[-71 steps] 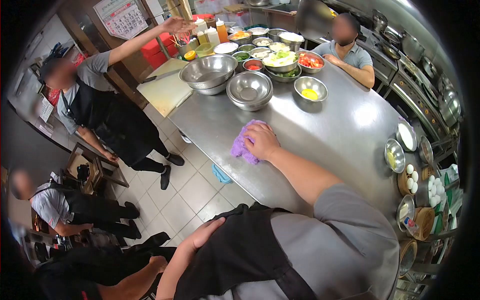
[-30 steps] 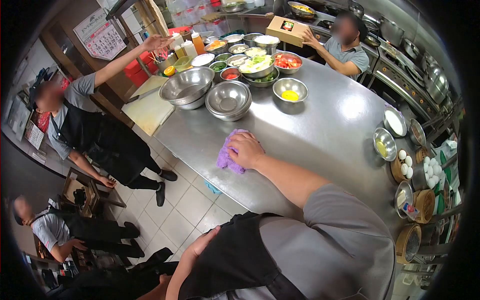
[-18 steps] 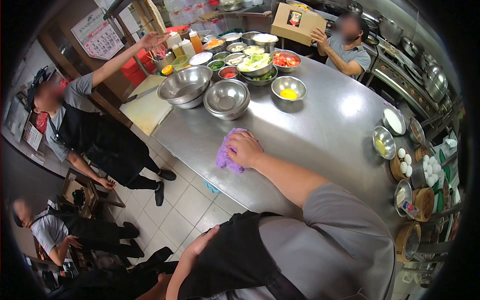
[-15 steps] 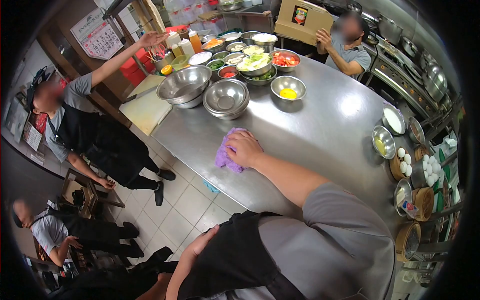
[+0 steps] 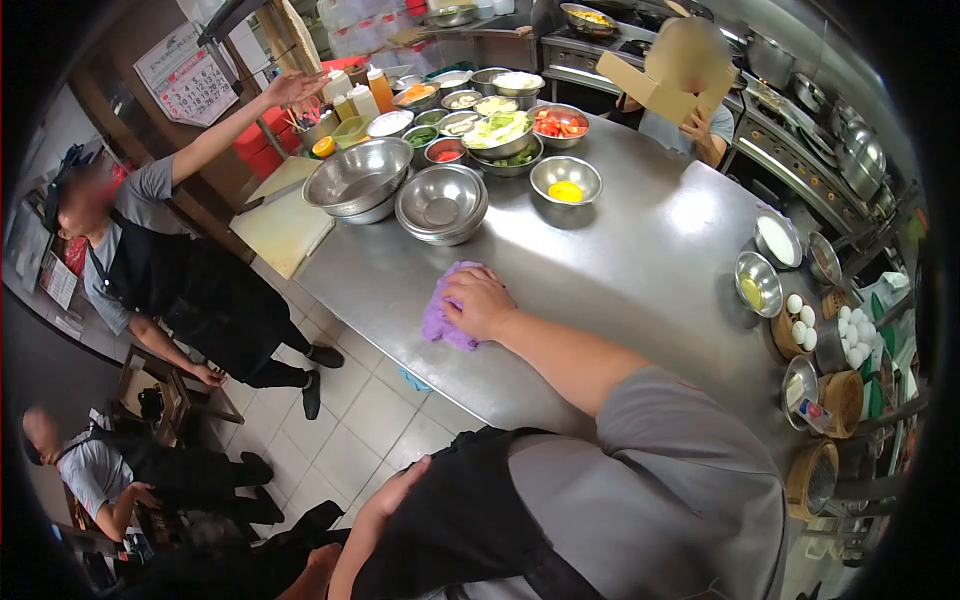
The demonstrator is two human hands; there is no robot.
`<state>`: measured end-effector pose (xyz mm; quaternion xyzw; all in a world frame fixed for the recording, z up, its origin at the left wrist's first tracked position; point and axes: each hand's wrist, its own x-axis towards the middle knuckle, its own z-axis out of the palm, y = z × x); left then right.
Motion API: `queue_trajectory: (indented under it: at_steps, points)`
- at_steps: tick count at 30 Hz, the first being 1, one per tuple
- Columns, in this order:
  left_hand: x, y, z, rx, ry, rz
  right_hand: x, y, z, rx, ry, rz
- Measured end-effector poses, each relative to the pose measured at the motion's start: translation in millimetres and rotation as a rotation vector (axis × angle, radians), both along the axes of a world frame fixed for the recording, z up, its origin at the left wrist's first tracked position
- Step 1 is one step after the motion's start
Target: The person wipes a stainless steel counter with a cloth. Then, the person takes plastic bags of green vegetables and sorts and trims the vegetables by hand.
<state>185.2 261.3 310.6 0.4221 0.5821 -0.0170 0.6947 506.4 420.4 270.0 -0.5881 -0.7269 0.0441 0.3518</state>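
Cloth [image 5: 437,322] by table edge [image 5: 432,368] | right hand [image 5: 481,304] curled atop | left hand [image 5: 401,486] flat on apron [image 5: 445,535]

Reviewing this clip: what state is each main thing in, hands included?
Fluffy purple cloth: bunched on the grey steel table
Right hand: palm down over the cloth
Left hand: resting against the black apron
Smaller round steel bowls: nested, top one empty
Single shallow steel bowl: holding something yellow
Brown cardboard box: held up by a co-worker's hand
Orange plastic squeeze bottle: standing upright
White oval eggs: appear whole
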Motion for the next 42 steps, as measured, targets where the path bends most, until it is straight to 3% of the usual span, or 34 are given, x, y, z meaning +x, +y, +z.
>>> queue_trajectory:
  at_steps: [15, 42]
  points:
    - [5.5, -0.3, 8.0, -0.090, 0.012, 0.103, -0.5, 1.0, -3.9, 0.020, 0.016, -0.007]
    - [10.9, 3.7, 14.0, -0.071, 0.000, 0.064, -1.0, 4.1, -3.9, -0.035, 0.004, -0.009]
